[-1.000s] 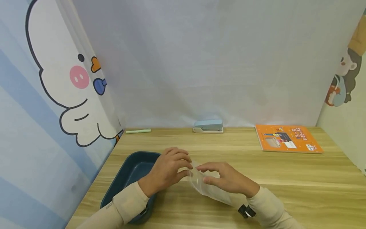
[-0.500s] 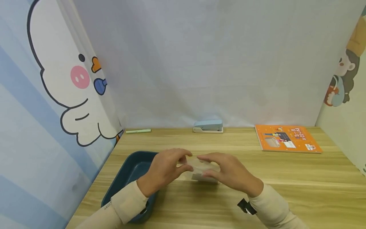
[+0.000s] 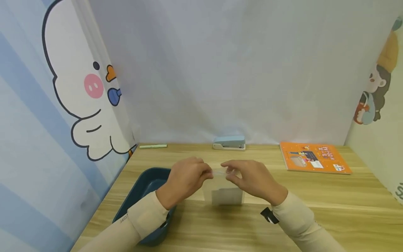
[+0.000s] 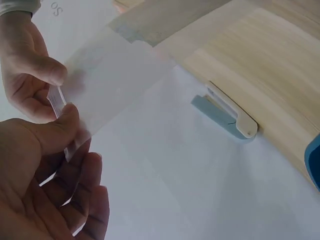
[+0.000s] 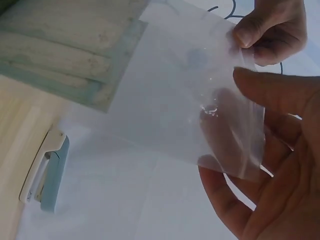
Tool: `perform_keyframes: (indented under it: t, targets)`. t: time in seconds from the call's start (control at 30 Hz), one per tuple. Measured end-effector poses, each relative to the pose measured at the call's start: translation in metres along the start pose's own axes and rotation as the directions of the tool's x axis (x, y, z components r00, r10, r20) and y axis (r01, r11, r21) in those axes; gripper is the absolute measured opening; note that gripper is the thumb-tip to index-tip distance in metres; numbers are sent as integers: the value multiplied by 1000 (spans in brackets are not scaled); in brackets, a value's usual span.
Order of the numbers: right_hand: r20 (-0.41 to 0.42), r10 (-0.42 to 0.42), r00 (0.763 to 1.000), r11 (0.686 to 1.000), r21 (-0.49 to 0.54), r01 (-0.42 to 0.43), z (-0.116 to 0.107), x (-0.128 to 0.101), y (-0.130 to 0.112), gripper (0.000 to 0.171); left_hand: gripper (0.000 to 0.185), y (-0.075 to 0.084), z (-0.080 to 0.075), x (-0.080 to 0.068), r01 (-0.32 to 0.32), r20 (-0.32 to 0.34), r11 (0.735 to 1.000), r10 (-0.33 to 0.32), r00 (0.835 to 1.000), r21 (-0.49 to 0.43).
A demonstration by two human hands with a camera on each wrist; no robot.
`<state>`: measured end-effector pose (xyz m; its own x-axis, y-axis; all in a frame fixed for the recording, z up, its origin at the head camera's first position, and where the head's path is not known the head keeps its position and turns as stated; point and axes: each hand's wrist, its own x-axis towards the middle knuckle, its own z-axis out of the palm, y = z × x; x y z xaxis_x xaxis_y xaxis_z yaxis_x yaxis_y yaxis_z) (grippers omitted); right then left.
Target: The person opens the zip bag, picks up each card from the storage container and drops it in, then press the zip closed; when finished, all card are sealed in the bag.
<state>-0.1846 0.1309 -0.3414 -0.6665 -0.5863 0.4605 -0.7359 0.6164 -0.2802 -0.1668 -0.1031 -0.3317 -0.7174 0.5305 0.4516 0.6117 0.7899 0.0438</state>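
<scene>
Upright between both hands hangs a clear zip bag (image 3: 207,190), its zip edge at the top. A pale flat stack with greenish edges (image 5: 65,50), like paper or cards, lies in its lower part. My left hand (image 3: 188,178) pinches the zip edge at the left corner, thumb in front and fingers behind. Farther along the same edge, my right hand (image 3: 256,180) holds the bag between its thumb and curled fingers. Through the clear film in the right wrist view, fingertips of the right hand show behind the bag (image 5: 170,90).
A dark teal bin (image 3: 143,189) stands under the left forearm. Along the back of the wooden table (image 3: 302,210) lie a light green pen (image 3: 153,146), a blue and white stapler (image 3: 229,143) and an orange booklet (image 3: 315,158). A pale cloth wall rises behind.
The bag has swung from lying slanted under the right hand to hanging upright, its stack at the bottom. Both hands have risen slightly, and their fingers have closed in on the top edge.
</scene>
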Motion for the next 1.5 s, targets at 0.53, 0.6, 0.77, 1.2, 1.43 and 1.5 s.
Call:
perform_keyframes:
  t: [0.53,0.6,0.77,1.2,1.43,1.5]
  targets:
    - [-27,-110,994,971,-218,101,18,27,-14,24,6,0,10,12,98,-1,995,-98,995,31]
    - [-38,-114,993,972,-212,103,19,27,-14,21,7,1,11,13,99,-12,995,-99,995,21]
    - [-82,-134,988,971,-208,115,22,26,-13,15,10,5,12,14,76,-27,997,-76,997,3]
    - [-181,-74,981,980,-194,38,24,24,-14,18,17,8,11,15,15,-87,1000,-14,996,10]
    - [-193,-114,974,977,-201,75,18,18,-12,15,15,8,6,10,-18,-95,999,22,995,39]
    - [-191,-123,974,972,-223,79,15,14,-10,13,15,6,5,7,-21,-89,1000,22,996,22]
